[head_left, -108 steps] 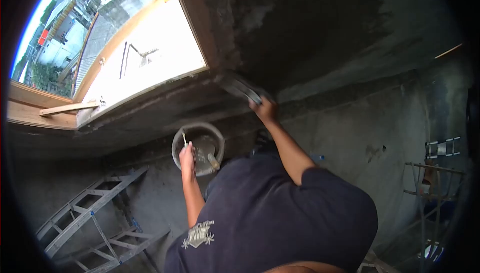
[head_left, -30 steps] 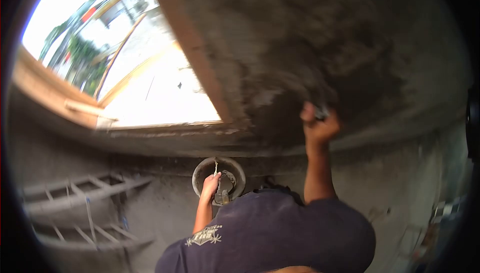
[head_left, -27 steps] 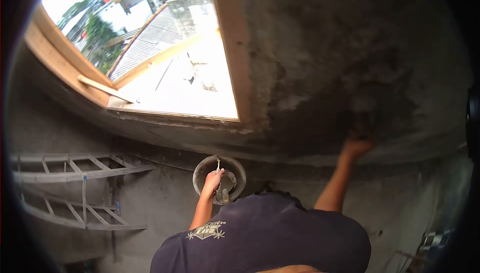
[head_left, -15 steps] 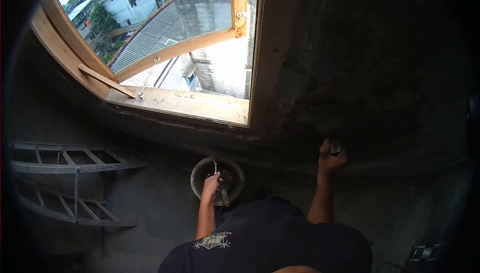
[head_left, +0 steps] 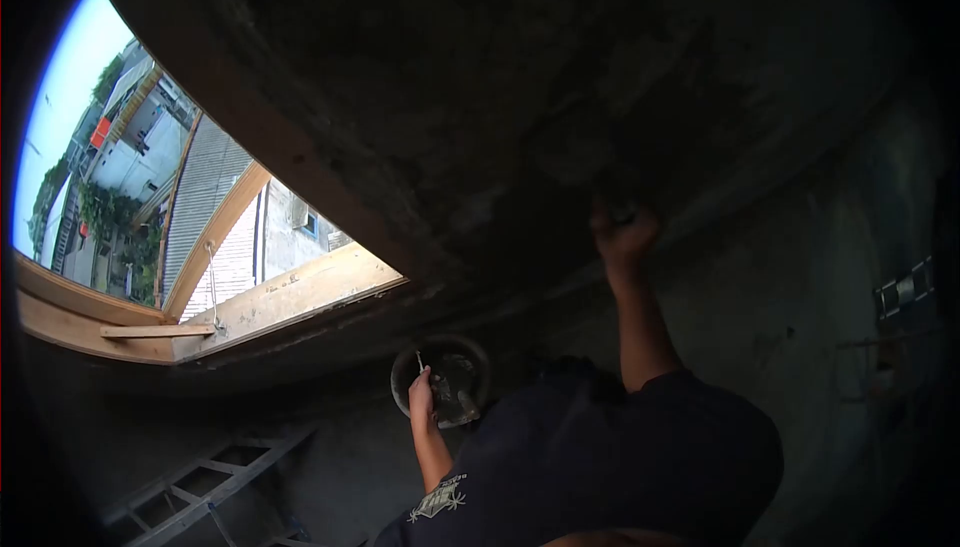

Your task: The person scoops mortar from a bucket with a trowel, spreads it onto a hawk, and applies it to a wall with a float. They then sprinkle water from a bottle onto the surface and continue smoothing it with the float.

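Note:
My left hand (head_left: pixel 421 397) is closed on the pale handle (head_left: pixel 420 359) of a round bucket (head_left: pixel 484 365), held in front of my body. Inside the bucket there is some grey material, too dark to make out well. Raised higher, my right hand (head_left: pixel 628 237) is wrapped around the handle of what looks like a trowel (head_left: pixel 625 215) against the dark wall (head_left: pixel 560 137). Shadow hides its blade. A darker, damp-looking patch spreads over the wall around this hand.
To the left, a wooden window frame (head_left: pixel 290 287) stands with its sash tilted outward, roofs beyond it. A metal ladder (head_left: pixel 205 497) is at the lower left. On the right wall side there is a small pale object with dark openings (head_left: pixel 903 288).
My view has turned right and tilted, so the window sits farther left. My right hand appears higher and slightly left on the wall. The left hand still holds the bucket.

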A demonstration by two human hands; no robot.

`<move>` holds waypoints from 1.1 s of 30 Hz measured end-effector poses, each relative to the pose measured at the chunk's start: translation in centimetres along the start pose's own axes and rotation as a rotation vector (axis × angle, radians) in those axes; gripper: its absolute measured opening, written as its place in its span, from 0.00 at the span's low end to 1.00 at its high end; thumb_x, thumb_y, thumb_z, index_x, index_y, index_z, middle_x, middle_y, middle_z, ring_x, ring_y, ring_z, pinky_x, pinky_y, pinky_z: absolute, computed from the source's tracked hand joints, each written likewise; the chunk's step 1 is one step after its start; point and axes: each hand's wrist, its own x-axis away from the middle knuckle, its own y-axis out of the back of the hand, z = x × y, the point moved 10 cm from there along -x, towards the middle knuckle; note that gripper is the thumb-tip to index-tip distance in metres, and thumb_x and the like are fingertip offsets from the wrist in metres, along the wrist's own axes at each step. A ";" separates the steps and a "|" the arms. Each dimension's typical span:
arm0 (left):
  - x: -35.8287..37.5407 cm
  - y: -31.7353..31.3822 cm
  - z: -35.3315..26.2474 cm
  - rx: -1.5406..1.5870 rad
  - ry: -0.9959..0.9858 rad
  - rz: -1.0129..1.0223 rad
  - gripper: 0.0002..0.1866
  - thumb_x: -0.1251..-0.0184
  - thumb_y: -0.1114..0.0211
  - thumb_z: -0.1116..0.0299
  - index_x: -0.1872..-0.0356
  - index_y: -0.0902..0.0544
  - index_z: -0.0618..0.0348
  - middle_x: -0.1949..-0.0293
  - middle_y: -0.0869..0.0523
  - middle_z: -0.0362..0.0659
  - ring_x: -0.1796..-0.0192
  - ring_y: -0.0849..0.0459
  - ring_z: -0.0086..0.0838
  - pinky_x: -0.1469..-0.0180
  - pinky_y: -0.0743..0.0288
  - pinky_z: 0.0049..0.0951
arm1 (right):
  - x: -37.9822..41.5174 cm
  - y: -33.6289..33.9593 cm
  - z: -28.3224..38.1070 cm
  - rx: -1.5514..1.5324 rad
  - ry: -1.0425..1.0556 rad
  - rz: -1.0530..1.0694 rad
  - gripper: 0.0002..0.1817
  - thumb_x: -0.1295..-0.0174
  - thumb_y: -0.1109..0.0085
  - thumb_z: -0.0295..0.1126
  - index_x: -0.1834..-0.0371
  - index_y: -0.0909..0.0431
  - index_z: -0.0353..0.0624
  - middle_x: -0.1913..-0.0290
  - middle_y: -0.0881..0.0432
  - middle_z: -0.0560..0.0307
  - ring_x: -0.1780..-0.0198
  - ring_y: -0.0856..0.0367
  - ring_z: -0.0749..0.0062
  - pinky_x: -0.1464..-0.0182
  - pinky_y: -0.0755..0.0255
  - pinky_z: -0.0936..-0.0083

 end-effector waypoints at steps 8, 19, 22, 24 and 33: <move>0.0 0.6 -0.5 -0.067 -0.017 -0.028 0.18 0.34 0.44 0.54 0.76 0.21 0.56 0.86 0.31 0.32 0.85 0.36 0.18 0.81 0.45 0.20 | -7.4 2.5 2.7 -0.105 -0.126 -0.215 0.21 0.44 0.34 0.42 0.67 0.22 0.30 0.76 0.19 0.56 0.76 0.23 0.78 0.73 0.29 0.76; 2.4 -0.4 -1.2 -0.027 0.070 -0.016 0.17 0.37 0.43 0.49 0.74 0.25 0.51 0.89 0.38 0.29 0.89 0.41 0.17 0.85 0.50 0.19 | -1.3 5.5 -11.3 -0.058 -0.502 -0.326 0.17 0.41 0.39 0.36 0.61 0.21 0.29 0.67 0.16 0.48 0.67 0.19 0.70 0.65 0.27 0.74; 2.7 -1.3 -0.7 -0.026 0.078 0.045 0.15 0.35 0.43 0.54 0.78 0.27 0.49 0.89 0.40 0.28 0.90 0.45 0.15 0.87 0.55 0.19 | -0.5 2.5 -7.2 -0.183 -0.611 -0.243 0.14 0.43 0.37 0.36 0.73 0.21 0.33 0.76 0.18 0.53 0.74 0.20 0.75 0.73 0.30 0.76; 3.6 -2.4 -0.5 -0.029 0.093 0.051 0.14 0.34 0.44 0.55 0.78 0.28 0.49 0.89 0.39 0.27 0.90 0.45 0.15 0.88 0.55 0.20 | 4.7 -3.7 -0.2 -0.154 -0.248 0.089 0.18 0.48 0.34 0.44 0.81 0.25 0.40 0.82 0.22 0.54 0.80 0.23 0.70 0.74 0.29 0.72; 5.5 -1.1 -0.4 -0.039 0.053 0.021 0.14 0.33 0.45 0.56 0.74 0.27 0.52 0.90 0.41 0.28 0.91 0.47 0.15 0.87 0.56 0.20 | 24.1 0.6 -9.0 -0.102 -0.073 0.563 0.22 0.57 0.30 0.50 0.86 0.28 0.44 0.86 0.26 0.53 0.84 0.25 0.58 0.79 0.30 0.66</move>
